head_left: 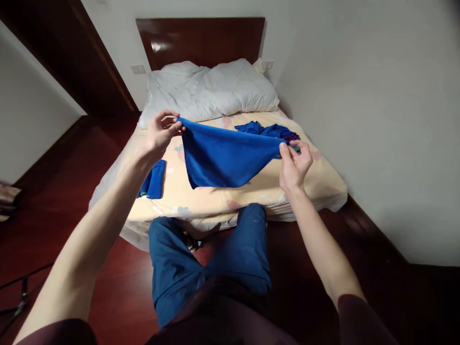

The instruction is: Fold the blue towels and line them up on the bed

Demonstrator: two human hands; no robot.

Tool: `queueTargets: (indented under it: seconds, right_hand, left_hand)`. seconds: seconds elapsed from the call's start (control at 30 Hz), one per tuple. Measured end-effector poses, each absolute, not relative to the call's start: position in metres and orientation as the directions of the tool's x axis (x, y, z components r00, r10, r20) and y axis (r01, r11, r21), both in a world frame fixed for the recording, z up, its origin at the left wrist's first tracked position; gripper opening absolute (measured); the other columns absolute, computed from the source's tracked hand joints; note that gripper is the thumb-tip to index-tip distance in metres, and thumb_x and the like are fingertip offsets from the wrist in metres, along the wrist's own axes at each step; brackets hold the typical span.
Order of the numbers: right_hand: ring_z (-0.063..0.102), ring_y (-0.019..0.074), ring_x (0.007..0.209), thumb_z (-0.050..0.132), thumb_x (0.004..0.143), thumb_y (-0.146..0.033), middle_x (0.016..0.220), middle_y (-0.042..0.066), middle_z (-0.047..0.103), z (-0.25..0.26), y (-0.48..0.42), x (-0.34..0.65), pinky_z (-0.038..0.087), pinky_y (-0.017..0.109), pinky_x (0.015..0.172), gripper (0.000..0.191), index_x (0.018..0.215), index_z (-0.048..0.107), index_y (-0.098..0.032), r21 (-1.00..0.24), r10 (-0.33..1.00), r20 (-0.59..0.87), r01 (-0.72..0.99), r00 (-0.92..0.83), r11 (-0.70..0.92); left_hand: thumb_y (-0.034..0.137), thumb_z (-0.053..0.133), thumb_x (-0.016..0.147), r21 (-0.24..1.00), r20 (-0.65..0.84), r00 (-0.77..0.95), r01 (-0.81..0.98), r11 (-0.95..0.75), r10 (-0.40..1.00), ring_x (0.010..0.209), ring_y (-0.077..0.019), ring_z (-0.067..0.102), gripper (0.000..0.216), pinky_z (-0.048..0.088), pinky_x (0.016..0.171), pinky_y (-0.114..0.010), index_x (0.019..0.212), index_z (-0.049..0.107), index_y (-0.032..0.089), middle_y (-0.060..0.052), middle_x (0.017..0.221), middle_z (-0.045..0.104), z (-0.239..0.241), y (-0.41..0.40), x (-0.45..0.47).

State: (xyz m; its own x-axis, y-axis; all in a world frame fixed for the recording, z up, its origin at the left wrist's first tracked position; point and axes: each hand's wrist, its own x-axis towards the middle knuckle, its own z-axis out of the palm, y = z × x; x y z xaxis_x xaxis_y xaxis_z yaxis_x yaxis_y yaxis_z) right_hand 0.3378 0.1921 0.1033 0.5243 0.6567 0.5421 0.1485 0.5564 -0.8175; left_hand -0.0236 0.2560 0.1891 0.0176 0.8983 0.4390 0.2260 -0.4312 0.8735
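Observation:
A blue cloth (226, 155) hangs stretched in the air above the bed, held at its two upper corners. My left hand (162, 130) pinches one corner between thumb and fingers. The other corner is gripped by my right hand (295, 163), which is a little lower. The cloth's lower edge droops, with one corner pointing down at the left. Folded blue cloth (156, 179) lies on the bed's left side, partly behind my left forearm. A crumpled heap of blue cloths (268, 129) rests at the right, partly hidden by the held cloth.
The bed has a pale patterned sheet (215, 203) and a white pillow (212, 91) against a dark wooden headboard (201, 40). Walls stand close on the right. My legs (176, 258) are at the bed's front edge. A dark thin metal frame (23, 292) is at the lower left.

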Motion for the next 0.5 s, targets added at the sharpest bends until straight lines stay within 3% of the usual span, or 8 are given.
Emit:
queueTargets:
  seconds: [0.2, 0.33, 0.5]
  right_hand:
    - [0.071, 0.0208, 0.089, 0.082, 0.077, -0.044, 0.093, 0.007, 0.074, 0.15, 0.203, 0.321, 0.06, 0.039, 0.08, 0.038, 0.101, 0.073, -0.016, -0.826, 0.766, 0.55, 0.079, 0.333, 0.559]
    - [0.071, 0.02, 0.084, 0.088, 0.071, -0.037, 0.085, 0.005, 0.075, 0.146, 0.198, 0.309, 0.061, 0.04, 0.078, 0.036, 0.097, 0.076, -0.016, -0.87, 0.834, 0.477, 0.017, 0.278, 0.492]
    - [0.072, 0.0191, 0.082, 0.091, 0.067, -0.035, 0.085, 0.006, 0.076, 0.133, 0.19, 0.301, 0.061, 0.039, 0.078, 0.037, 0.095, 0.077, -0.016, -0.9, 0.867, 0.432, 0.061, 0.249, 0.432]
  left_hand:
    - [0.041, 0.082, 0.073, 0.827, 0.519, -0.124, 0.325, -0.459, 0.846, 0.086, -0.0203, 0.068, 0.036, 0.057, 0.072, -0.028, 0.098, 0.068, 0.018, -0.006, 0.084, 0.069, 0.198, 0.225, -0.066]
    - [0.039, 0.086, 0.069, 0.85, 0.489, -0.149, 0.304, -0.431, 0.86, 0.086, -0.0225, 0.069, 0.04, 0.059, 0.074, -0.032, 0.096, 0.071, 0.014, -0.007, 0.084, 0.07, 0.185, 0.205, -0.089]
    - [0.041, 0.091, 0.063, 0.872, 0.443, -0.139, 0.296, -0.39, 0.886, 0.088, -0.0235, 0.07, 0.043, 0.061, 0.078, -0.036, 0.094, 0.076, 0.015, -0.008, 0.091, 0.075, 0.167, 0.179, -0.11]
